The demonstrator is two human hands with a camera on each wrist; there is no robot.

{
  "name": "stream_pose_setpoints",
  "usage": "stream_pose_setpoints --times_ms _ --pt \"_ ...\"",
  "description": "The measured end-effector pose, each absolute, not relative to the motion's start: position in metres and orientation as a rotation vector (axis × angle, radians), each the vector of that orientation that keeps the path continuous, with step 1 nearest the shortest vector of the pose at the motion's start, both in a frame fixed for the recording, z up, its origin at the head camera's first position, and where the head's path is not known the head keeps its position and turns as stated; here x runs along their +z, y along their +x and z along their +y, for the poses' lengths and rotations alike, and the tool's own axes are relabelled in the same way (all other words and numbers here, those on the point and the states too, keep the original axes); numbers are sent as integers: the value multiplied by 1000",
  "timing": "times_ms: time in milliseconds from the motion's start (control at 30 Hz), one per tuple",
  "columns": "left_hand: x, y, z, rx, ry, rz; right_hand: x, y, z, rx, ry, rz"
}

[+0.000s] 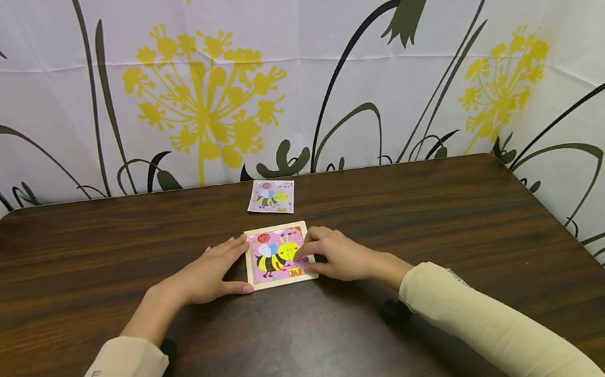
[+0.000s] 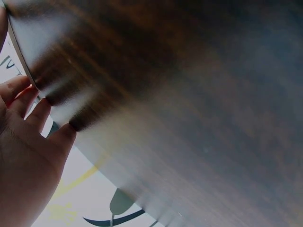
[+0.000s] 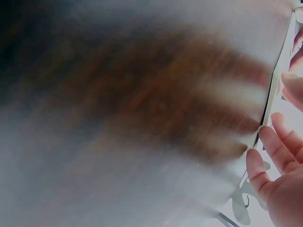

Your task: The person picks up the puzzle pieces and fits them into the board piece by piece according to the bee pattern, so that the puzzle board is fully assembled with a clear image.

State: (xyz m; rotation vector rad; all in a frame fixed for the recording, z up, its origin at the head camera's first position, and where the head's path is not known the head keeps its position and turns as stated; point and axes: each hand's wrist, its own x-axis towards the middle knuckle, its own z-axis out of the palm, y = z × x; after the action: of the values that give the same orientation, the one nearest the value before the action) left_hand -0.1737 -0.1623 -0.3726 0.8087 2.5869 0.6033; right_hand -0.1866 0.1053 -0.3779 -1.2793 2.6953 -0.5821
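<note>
A square bee jigsaw puzzle point(image 1: 285, 282) in a pale wooden frame lies on the dark table, its picture showing a yellow-and-black bee on pink. Along its left side rests my left hand point(image 1: 206, 275), fingertips at the upper left corner and thumb at the lower left. My right hand point(image 1: 344, 255) reaches over the right edge, index finger and thumb touching the lower right part of the picture. In the left wrist view, the left hand point(image 2: 33, 146) has its fingers extended against the frame edge. The right wrist view shows the right hand's fingers point(image 3: 272, 146) along the frame's side.
Behind the puzzle, a small picture card point(image 1: 272, 197) with the same bee lies near the table's back edge. The wood-grain table point(image 1: 283, 358) ends at a white curtain point(image 1: 321, 12) printed with yellow and dark green flowers.
</note>
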Motion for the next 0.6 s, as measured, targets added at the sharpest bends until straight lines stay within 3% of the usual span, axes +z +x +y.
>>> stream_pose_setpoints --times_ms 600 --pt "-371 -172 -164 617 779 2583 -379 -185 108 -575 -1280 2687"
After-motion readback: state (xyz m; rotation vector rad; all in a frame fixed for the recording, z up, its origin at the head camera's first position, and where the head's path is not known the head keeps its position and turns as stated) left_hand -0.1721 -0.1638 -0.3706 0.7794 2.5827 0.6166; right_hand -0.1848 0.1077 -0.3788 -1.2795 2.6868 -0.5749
